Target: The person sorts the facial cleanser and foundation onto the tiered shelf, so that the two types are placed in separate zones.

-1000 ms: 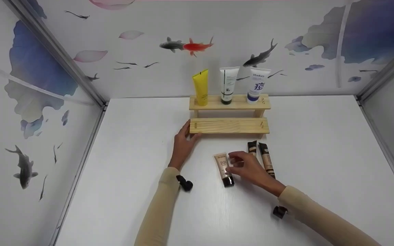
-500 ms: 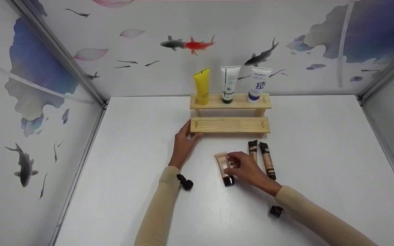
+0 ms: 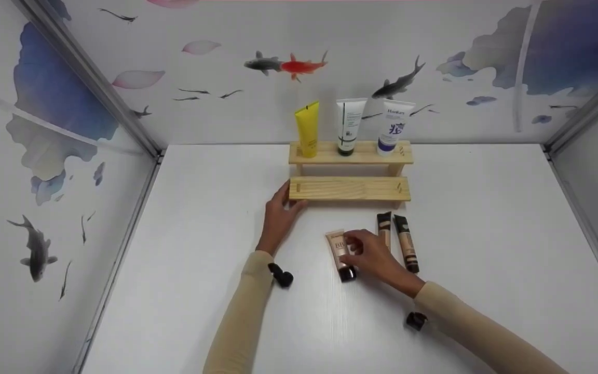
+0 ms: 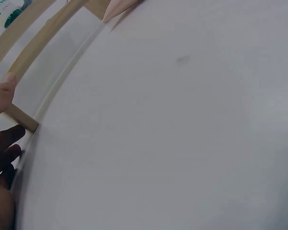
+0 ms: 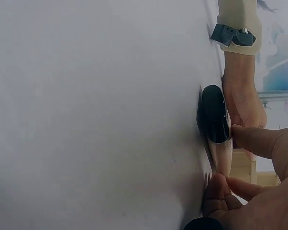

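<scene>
A beige BB cream tube (image 3: 337, 248) with a black cap lies on the white table. My right hand (image 3: 375, 257) pinches it from the right, thumb near the cap and fingertips farther up; the right wrist view shows the thumb against the tube (image 5: 222, 155). At the two-tier wooden rack (image 3: 348, 188), my left hand (image 3: 279, 221) grips the left end of the lower board. Its thumb touches the board's edge in the left wrist view, while the other fingers (image 4: 10, 136) are beside a leg. Two slim dark-and-tan tubes (image 3: 406, 244) (image 3: 384, 228) lie to the right.
On the upper board stand a yellow tube (image 3: 307, 130), a white tube with a dark green cap (image 3: 350, 124) and a white-and-blue tube (image 3: 394, 127). Patterned wall panels (image 3: 216, 114) enclose the table's back and sides.
My right hand has moved slightly left, and its thumb and fingers have closed on the BB cream tube. My left hand stays at the rack. The head view has shifted slightly.
</scene>
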Tool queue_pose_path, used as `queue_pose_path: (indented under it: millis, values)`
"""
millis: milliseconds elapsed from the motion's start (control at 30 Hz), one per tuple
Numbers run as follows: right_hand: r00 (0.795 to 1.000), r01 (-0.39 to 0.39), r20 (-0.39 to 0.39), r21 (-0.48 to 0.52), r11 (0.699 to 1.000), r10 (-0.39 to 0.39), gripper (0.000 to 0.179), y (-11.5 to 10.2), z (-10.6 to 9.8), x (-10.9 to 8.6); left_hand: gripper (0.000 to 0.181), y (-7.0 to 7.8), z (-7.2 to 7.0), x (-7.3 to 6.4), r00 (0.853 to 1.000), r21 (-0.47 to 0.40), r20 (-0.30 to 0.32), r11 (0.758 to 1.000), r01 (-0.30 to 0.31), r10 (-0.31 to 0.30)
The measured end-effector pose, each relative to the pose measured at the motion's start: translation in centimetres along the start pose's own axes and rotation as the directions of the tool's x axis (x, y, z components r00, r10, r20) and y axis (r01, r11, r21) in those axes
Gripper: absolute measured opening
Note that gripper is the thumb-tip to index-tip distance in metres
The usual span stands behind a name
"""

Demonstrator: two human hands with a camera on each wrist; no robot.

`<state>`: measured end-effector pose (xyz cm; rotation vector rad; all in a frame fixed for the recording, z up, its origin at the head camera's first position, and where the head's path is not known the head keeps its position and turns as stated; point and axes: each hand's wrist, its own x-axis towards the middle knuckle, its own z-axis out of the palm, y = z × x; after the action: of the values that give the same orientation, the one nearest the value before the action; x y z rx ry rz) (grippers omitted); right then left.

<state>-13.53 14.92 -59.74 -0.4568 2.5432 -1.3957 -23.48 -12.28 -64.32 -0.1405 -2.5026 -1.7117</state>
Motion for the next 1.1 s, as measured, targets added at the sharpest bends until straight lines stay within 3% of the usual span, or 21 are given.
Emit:
queue_pose_path:
  millis: [333, 667, 833, 1100]
  values:
    - [0.999, -0.043, 0.001, -0.095, 0.995, 0.043, 0.049, -1.2, 0.7, 0.2, 0.084, 0.0, 0.0, -0.1, 1.0, 0.001, 0.0, 1.0, -0.007, 0.007]
    - [0.995, -0.1, -0.012, -0.118, 0.988, 0.099, 0.037, -1.9, 0.9, 0.4, 0.085, -0.1, 0.1, 0.0, 1.0, -0.001, -0.009, 1.0, 0.002, -0.002]
    - [0.992, -0.125, 0.013, -0.086, 0.988, 0.126, 0.04, -2.0, 0.7, 0.6, 0.087, 0.0, 0.2, 0.0, 1.0, -0.021, -0.007, 1.0, -0.005, 0.004]
    - [0.984, -0.175, 0.038, 0.052, 0.983, 0.173, 0.043, -1.8, -0.2, 0.8, 0.083, 0.0, 0.1, -0.1, 1.0, -0.003, -0.009, 1.0, -0.01, 0.01]
